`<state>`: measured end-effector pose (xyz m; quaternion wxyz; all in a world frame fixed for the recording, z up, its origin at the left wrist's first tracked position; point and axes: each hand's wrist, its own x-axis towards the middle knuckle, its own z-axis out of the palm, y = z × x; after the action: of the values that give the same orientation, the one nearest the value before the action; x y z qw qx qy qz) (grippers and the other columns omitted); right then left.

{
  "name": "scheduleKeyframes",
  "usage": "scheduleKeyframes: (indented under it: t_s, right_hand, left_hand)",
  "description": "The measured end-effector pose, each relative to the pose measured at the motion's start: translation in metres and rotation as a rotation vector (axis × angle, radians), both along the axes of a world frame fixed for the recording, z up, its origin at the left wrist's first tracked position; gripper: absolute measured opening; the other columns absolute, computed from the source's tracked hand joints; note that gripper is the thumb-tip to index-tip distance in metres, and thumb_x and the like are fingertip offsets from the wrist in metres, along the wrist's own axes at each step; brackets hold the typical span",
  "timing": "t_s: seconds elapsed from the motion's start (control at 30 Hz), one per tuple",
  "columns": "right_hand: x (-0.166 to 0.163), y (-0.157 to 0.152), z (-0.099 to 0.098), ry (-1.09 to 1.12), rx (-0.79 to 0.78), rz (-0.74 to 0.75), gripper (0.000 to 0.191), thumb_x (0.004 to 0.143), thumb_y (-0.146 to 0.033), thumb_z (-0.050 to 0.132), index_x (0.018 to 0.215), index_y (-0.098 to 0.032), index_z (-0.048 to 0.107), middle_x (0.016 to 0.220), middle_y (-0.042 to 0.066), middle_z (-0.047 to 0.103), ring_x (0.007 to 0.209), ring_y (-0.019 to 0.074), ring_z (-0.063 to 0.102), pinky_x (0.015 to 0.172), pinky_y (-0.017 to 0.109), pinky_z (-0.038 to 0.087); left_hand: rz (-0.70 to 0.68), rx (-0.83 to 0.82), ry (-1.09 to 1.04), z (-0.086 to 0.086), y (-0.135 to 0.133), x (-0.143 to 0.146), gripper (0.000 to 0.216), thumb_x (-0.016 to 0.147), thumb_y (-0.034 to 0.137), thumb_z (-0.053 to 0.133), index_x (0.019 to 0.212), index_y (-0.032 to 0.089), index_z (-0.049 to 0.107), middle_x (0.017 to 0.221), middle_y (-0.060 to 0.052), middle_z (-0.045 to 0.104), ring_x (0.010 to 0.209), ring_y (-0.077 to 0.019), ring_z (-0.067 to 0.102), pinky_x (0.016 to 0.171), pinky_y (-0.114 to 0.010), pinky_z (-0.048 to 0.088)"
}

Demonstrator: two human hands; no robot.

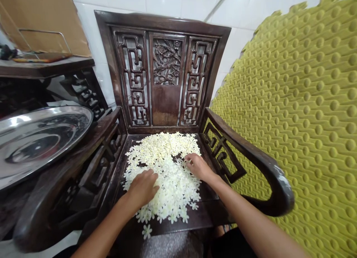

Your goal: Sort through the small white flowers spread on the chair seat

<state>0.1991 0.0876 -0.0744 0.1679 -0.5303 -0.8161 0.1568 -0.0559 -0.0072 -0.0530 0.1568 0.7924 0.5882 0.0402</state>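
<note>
A heap of small white and pale yellow flowers (163, 153) covers the dark wooden seat (205, 209) of a carved armchair. My left hand (142, 187) rests palm down on the near left part of the heap, fingers bent into the flowers. My right hand (196, 165) lies on the heap's right side, its fingertips pinched together among the blossoms. What those fingers hold is too small to name. One loose flower (146, 231) lies at the seat's front edge.
The chair's carved back (166, 72) and curved armrests (267, 168) enclose the seat. A large shiny metal tray (36, 139) sits to the left. A yellow bumpy foam mat (304, 112) leans on the right. A cluttered dark table (41, 66) stands at the back left.
</note>
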Motion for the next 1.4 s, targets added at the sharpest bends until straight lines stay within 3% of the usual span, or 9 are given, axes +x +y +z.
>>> scheduleKeyframes:
  t_s: [0.2, 0.4, 0.57, 0.77, 0.9, 1.03, 1.2, 1.4]
  right_hand:
    - [-0.037, 0.014, -0.022, 0.016, -0.021, 0.105, 0.021, 0.087, -0.019, 0.057, 0.106, -0.019, 0.065, 0.101, 0.006, 0.065, 0.085, 0.0179, 0.062, 0.075, 0.027, 0.046]
    - [-0.085, 0.024, -0.029, -0.008, 0.049, 0.164, 0.027, 0.09, -0.024, 0.055, 0.115, -0.018, 0.063, 0.105, 0.012, 0.06, 0.097, 0.0257, 0.057, 0.084, 0.038, 0.045]
    - [-0.107, 0.031, -0.043, -0.042, 0.087, 0.164, 0.018, 0.086, -0.017, 0.053, 0.097, -0.021, 0.067, 0.092, 0.01, 0.059, 0.088, 0.0262, 0.055, 0.08, 0.042, 0.044]
    - [-0.102, 0.034, -0.048, -0.009, 0.102, 0.152, 0.02, 0.085, -0.011, 0.049, 0.086, -0.019, 0.066, 0.089, 0.009, 0.061, 0.087, 0.0248, 0.056, 0.081, 0.04, 0.043]
    - [-0.083, 0.036, -0.041, 0.007, 0.092, 0.147, 0.024, 0.091, -0.013, 0.044, 0.079, -0.019, 0.063, 0.082, 0.006, 0.063, 0.078, 0.0205, 0.059, 0.083, 0.039, 0.044]
    - [-0.071, 0.034, -0.029, -0.013, 0.108, 0.145, 0.022, 0.094, -0.015, 0.042, 0.086, -0.017, 0.063, 0.083, 0.007, 0.064, 0.078, 0.0209, 0.06, 0.082, 0.04, 0.045]
    - [-0.086, 0.025, -0.033, -0.069, 0.123, 0.248, 0.033, 0.087, -0.006, 0.048, 0.108, -0.025, 0.063, 0.099, 0.006, 0.063, 0.091, 0.0215, 0.058, 0.083, 0.036, 0.045]
    - [-0.105, 0.031, -0.049, -0.159, 0.111, 0.237, 0.029, 0.082, 0.0, 0.047, 0.094, -0.019, 0.065, 0.092, 0.011, 0.06, 0.088, 0.025, 0.054, 0.083, 0.042, 0.04]
  left_hand:
    - [-0.079, -0.013, 0.021, -0.011, -0.012, 0.007, 0.025, 0.081, 0.021, 0.058, 0.105, 0.019, 0.064, 0.113, -0.015, 0.065, 0.113, -0.0331, 0.058, 0.097, -0.048, 0.042]
    - [-0.09, 0.037, 0.032, -0.003, -0.018, 0.01, 0.024, 0.083, 0.02, 0.06, 0.107, 0.018, 0.062, 0.116, -0.016, 0.064, 0.118, -0.0333, 0.054, 0.1, -0.048, 0.041]
    - [-0.075, 0.041, 0.028, 0.001, -0.02, 0.012, 0.024, 0.082, 0.018, 0.062, 0.106, 0.017, 0.062, 0.118, -0.016, 0.063, 0.121, -0.0345, 0.051, 0.1, -0.05, 0.041]
    - [-0.064, 0.054, 0.025, 0.002, -0.017, 0.014, 0.023, 0.084, 0.02, 0.061, 0.106, 0.015, 0.063, 0.116, -0.018, 0.063, 0.12, -0.0362, 0.052, 0.099, -0.051, 0.041]
    - [-0.021, 0.071, 0.04, 0.009, -0.011, 0.018, 0.02, 0.087, 0.022, 0.058, 0.103, 0.015, 0.065, 0.111, -0.017, 0.065, 0.116, -0.0351, 0.055, 0.098, -0.049, 0.042]
    - [-0.003, 0.084, 0.01, 0.014, -0.006, 0.023, 0.019, 0.087, 0.023, 0.058, 0.102, 0.015, 0.065, 0.11, -0.017, 0.066, 0.111, -0.0341, 0.058, 0.095, -0.048, 0.044]
    - [-0.051, 0.053, 0.042, 0.01, -0.006, 0.029, 0.02, 0.086, 0.022, 0.057, 0.103, 0.014, 0.064, 0.107, -0.016, 0.067, 0.104, -0.0331, 0.061, 0.091, -0.046, 0.046]
    - [-0.072, 0.021, 0.084, 0.009, -0.009, 0.026, 0.02, 0.087, 0.026, 0.057, 0.102, 0.015, 0.064, 0.105, -0.014, 0.067, 0.101, -0.0312, 0.061, 0.089, -0.044, 0.046]
